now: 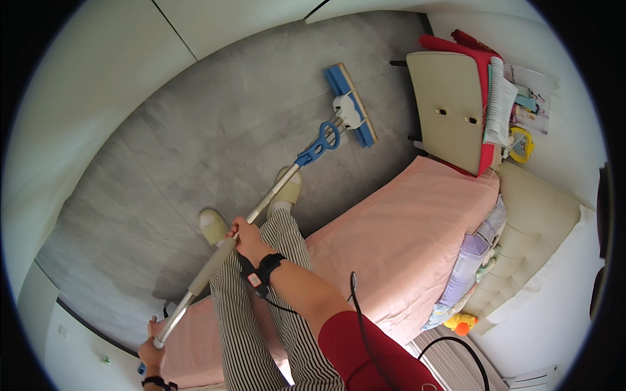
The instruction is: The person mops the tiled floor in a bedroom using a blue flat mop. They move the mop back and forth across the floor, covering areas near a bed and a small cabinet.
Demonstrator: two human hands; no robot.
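A sponge mop with a blue head (350, 105) lies across the view, its head on the grey tiled floor (220, 132) near the nightstand. Its metal pole (274, 191) runs down to the lower left, with a blue lever ring where pole and head meet. My right hand (247, 238) is closed around the pole at the upper end of its beige grip (212, 265). At the pole's far end, my left hand (151, 349) holds the metal tip, thumb or finger raised. Both wrists wear black straps.
Right of the mop head stands a beige nightstand (445, 112) with papers on a red cloth. A bed with a pink sheet (391, 220) borders the floor. White cabinet fronts (112, 63) line the upper left. Slippers (213, 226) are on my feet beside the pole.
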